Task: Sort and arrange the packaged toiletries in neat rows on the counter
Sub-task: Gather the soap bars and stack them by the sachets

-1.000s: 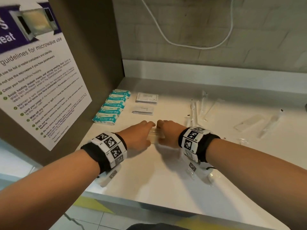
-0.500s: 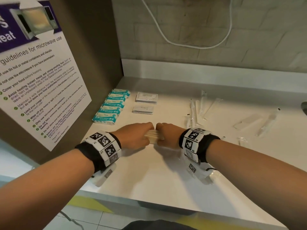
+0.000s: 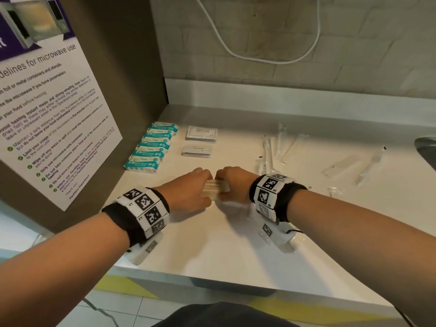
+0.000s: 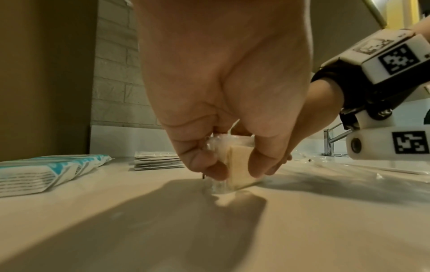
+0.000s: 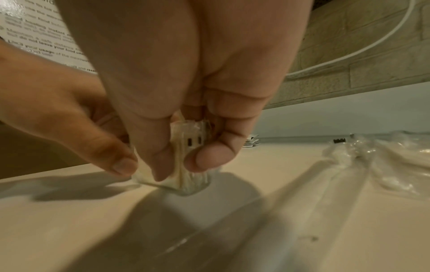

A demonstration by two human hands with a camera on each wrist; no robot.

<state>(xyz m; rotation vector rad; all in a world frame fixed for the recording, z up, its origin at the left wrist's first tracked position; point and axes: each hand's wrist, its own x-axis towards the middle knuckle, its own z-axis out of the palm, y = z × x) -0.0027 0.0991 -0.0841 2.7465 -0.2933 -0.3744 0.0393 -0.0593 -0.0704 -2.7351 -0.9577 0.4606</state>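
Note:
In the middle of the white counter (image 3: 212, 244) both hands hold a small stack of cream packets in clear wrap (image 3: 215, 189). My left hand (image 3: 188, 192) pinches its left end (image 4: 235, 165) between thumb and fingers. My right hand (image 3: 232, 185) pinches the right end (image 5: 186, 162) the same way. The stack's lower edge stands on the counter. A row of teal-and-white packets (image 3: 153, 147) lies at the left by the brown panel. Two piles of white sachets (image 3: 201, 134) (image 3: 197, 151) sit beside that row.
Clear-wrapped long items (image 3: 276, 147) and flat clear packets (image 3: 344, 165) lie scattered to the right. A metal sink rim (image 3: 427, 149) shows at the far right edge. A brown panel with a microwave notice (image 3: 47, 109) walls off the left. A white cable (image 3: 259, 50) hangs on the brick wall.
Both hands have closed in a little on the stack and lifted it onto its edge; the arms stayed in about the same place.

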